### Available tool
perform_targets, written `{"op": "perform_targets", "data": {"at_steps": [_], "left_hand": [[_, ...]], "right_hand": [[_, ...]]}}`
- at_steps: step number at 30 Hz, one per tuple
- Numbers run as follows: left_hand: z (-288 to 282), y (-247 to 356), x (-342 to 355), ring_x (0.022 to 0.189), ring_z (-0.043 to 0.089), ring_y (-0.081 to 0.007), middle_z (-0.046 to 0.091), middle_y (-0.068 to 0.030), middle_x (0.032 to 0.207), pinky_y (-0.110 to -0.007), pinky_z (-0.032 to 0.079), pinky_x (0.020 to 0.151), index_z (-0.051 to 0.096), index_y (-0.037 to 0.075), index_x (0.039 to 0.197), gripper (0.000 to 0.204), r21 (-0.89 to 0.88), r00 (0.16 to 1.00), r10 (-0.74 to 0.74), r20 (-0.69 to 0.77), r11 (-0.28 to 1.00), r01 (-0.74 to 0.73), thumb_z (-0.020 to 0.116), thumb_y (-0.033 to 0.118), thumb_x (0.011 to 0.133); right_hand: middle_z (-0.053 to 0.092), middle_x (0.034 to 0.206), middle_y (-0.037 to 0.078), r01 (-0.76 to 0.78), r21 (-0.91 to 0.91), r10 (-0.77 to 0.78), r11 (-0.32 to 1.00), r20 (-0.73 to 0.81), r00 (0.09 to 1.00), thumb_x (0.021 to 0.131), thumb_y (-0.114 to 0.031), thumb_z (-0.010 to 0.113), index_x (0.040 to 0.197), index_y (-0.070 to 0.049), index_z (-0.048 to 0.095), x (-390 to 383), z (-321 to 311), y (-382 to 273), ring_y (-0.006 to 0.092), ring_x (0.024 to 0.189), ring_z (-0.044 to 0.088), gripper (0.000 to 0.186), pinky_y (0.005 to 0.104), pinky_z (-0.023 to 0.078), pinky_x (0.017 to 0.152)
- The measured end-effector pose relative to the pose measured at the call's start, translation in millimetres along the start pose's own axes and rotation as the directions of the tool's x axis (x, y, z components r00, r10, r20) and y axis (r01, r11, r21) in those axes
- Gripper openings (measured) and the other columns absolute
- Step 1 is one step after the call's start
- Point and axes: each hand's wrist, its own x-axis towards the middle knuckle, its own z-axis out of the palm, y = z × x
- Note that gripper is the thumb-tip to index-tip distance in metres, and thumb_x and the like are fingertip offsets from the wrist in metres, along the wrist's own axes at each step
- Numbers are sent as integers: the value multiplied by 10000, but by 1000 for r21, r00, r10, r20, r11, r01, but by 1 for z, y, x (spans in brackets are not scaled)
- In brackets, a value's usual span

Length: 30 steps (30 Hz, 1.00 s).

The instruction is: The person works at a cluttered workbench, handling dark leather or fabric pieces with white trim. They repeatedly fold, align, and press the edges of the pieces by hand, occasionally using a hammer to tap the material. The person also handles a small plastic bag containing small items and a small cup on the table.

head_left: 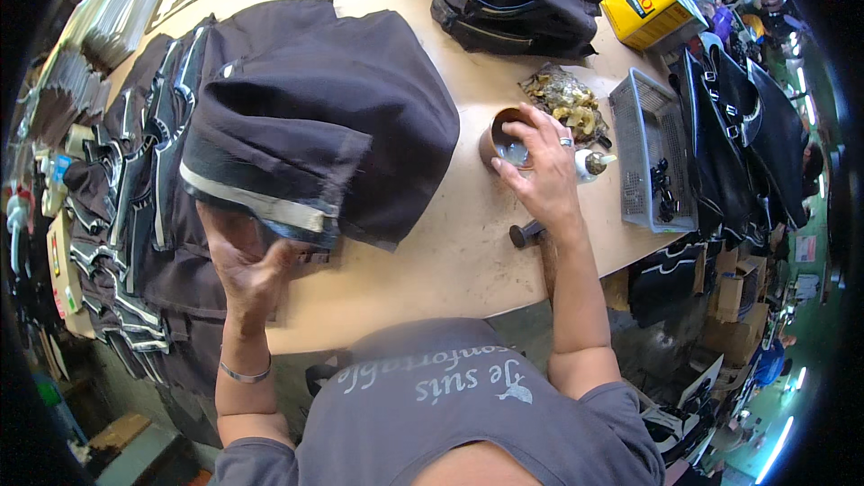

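Note:
At the left of the table, my left hand (247, 256) is closed on the lower edge of a dark fabric piece (360, 81), partly blurred. A pale strip (256, 202) runs along that folded edge, and the fabric hides some of my fingers. Further right, my right hand (547, 166) curls its thumb and fingers over the rim of a small brown cup (493, 146), which is tilted. Something pale shows inside the cup. A white bottle (589, 165) with a pointed tip lies beside my right hand. Below it, a hammer (531, 234) lies partly behind my forearm.
Dark pieces with pale edging (162, 144) are stacked at the left. A black bag (513, 0) lies at the back, near a yellow tin (652, 4). A crusted lump (567, 99) and a grey basket (630, 153) stand right, with black bags (747, 126) beyond.

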Motion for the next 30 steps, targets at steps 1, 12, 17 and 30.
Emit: {"op": "perform_targets", "data": {"at_steps": [1, 12, 17, 30], "left_hand": [[-2, -5, 0, 1154, 377, -191, 376, -99, 1264, -308, 253, 991, 203, -10, 1314, 842, -20, 999, 3, -39, 1000, -4, 733, 154, 680], [-1, 26, 6, 942, 515, -158, 488, -100, 1102, -252, 411, 827, 344, -36, 1227, 657, -160, 993, 105, 49, 982, -96, 680, 257, 744], [-44, 45, -16, 751, 530, -143, 552, -69, 890, -237, 431, 720, 479, -58, 1082, 525, 262, 935, 171, -311, 961, -89, 690, 207, 681], [45, 57, 44, 591, 358, -51, 409, 13, 599, -212, 326, 510, 472, 18, 669, 174, 402, 821, -421, 385, 878, 261, 630, 70, 723]], "right_hand": [[333, 1320, 124, -49, -211, 75, 976, 120, 990, 601, -268, 722, 1043, -104, 577, -1, -1, 8, 330, 1249, 260, 493, 518, 208, 1001], [206, 1393, 113, -27, -377, 110, 926, 201, 973, 578, -313, 749, 928, -99, 586, -5, 6, 20, 319, 1306, 139, 441, 591, 178, 986], [313, 1345, 100, -22, -328, 92, 945, 199, 976, 613, -218, 729, 871, -75, 562, -17, -20, -7, 319, 1294, 190, 339, 543, 168, 1013], [453, 1136, 159, 461, 472, -294, 752, -385, 875, 677, -117, 674, 1159, -39, 463, -13, -33, -122, 299, 994, 480, 532, 389, 417, 810]]}}
